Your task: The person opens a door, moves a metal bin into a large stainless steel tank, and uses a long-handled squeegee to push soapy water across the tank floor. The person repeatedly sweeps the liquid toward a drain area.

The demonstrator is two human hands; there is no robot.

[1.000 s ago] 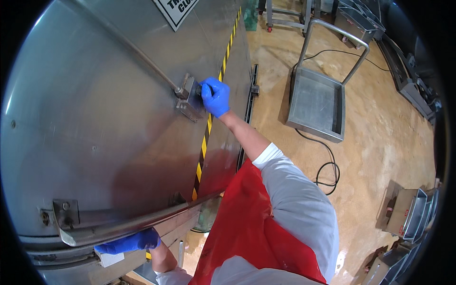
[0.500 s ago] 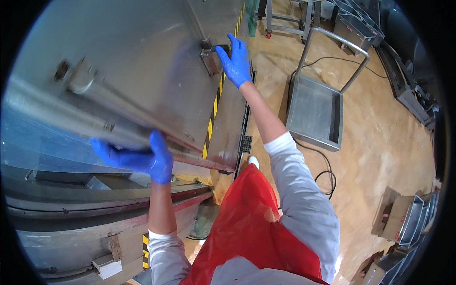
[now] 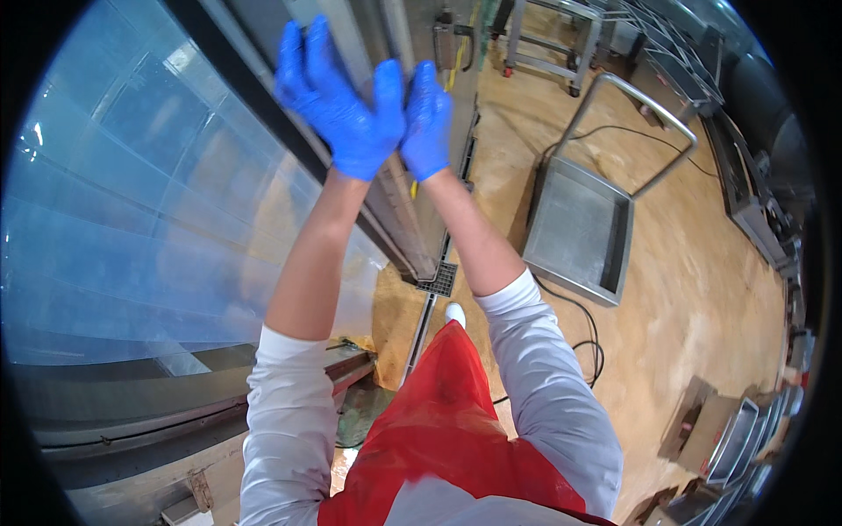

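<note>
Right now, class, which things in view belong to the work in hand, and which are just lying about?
In the work:
- left hand
- right hand
- metal door

Standing or lying about:
- metal cart
- black cable

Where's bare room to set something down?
Cart deck looks bare inside its raised rim. Floor: open between the cart and the stacked metal trays, lower right. Crowded: upper right, with metal equipment, and the door edge, where left hand and right hand sit close together.

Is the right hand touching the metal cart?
Apart: the head view shows tan floor plainly between the right hand and the metal cart.
</note>
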